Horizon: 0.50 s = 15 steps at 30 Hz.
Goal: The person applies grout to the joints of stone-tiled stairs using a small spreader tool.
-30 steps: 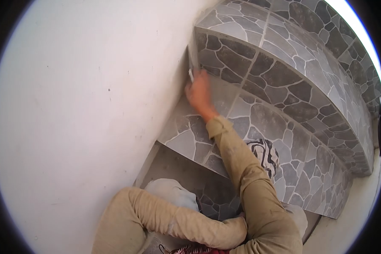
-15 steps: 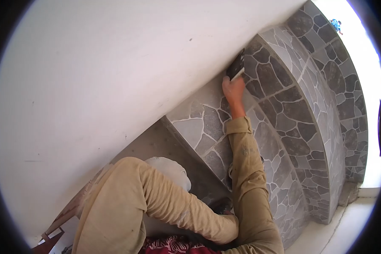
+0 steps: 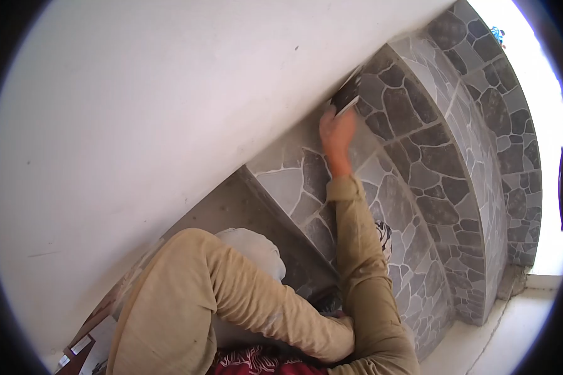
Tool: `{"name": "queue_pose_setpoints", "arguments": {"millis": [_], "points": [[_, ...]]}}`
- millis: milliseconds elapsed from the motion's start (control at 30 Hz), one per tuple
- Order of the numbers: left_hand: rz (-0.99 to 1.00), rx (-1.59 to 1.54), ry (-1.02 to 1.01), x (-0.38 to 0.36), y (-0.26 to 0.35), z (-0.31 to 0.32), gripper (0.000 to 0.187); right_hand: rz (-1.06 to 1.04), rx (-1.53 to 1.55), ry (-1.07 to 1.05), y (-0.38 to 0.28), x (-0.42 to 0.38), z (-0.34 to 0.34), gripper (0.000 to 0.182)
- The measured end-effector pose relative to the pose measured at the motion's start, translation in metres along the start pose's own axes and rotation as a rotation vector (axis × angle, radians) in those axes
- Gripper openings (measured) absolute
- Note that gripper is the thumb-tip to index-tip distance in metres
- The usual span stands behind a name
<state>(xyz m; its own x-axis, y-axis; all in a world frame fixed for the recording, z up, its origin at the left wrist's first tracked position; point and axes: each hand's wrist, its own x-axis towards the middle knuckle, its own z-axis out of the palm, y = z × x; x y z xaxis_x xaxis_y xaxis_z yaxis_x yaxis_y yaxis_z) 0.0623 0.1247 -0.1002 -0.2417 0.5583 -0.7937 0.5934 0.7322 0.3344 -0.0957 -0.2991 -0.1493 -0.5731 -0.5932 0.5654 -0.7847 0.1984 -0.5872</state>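
Observation:
My right hand reaches far forward, its fingers closed around a flat, dark-faced hand tool with a pale lower edge. It may be a float or a scraper; the kind is not clear. This tool stands where the white wall meets the stone-patterned step. My left arm is bent across the lower view in a tan sleeve. Only a sliver of my left hand shows past the cuff, beside a dark object I cannot make out; its fingers are hidden.
Curved steps with grey stone pattern rise to the right. A pale rounded form, perhaps my knee, is below the wall. Behind my right sleeve shows a black-and-white patterned item, likely footwear. A small blue figure is far off, top right.
My right hand and the tool have shifted slightly left along the wall's base. The right sleeve moved left too, showing more of the patterned item. The left arm is nearly unchanged.

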Motion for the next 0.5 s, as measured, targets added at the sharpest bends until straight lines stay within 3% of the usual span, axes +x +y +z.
{"name": "queue_pose_setpoints", "arguments": {"millis": [67, 167, 300, 367, 500], "points": [[0.024, -0.016, 0.022, -0.014, 0.003, 0.007, 0.044, 0.200, 0.005, -0.068, 0.027, 0.009, 0.012, 0.019], [0.042, -0.051, 0.079, -0.044, -0.009, 0.018, 0.041, 0.015, 0.034, -0.058, -0.019, -0.017, -0.012, 0.019], [0.096, -0.083, 0.145, -0.084, -0.036, 0.030, 0.038, 0.037, -0.050, 0.004, -0.017, -0.020, -0.002, 0.018], [0.133, -0.103, 0.174, -0.098, -0.037, 0.030, 0.036, 0.157, 0.111, -0.049, -0.011, 0.002, -0.003, 0.016], [0.164, -0.130, 0.224, -0.128, -0.041, 0.028, 0.034, 0.065, 0.043, -0.072, -0.025, -0.024, -0.008, 0.016]]}}
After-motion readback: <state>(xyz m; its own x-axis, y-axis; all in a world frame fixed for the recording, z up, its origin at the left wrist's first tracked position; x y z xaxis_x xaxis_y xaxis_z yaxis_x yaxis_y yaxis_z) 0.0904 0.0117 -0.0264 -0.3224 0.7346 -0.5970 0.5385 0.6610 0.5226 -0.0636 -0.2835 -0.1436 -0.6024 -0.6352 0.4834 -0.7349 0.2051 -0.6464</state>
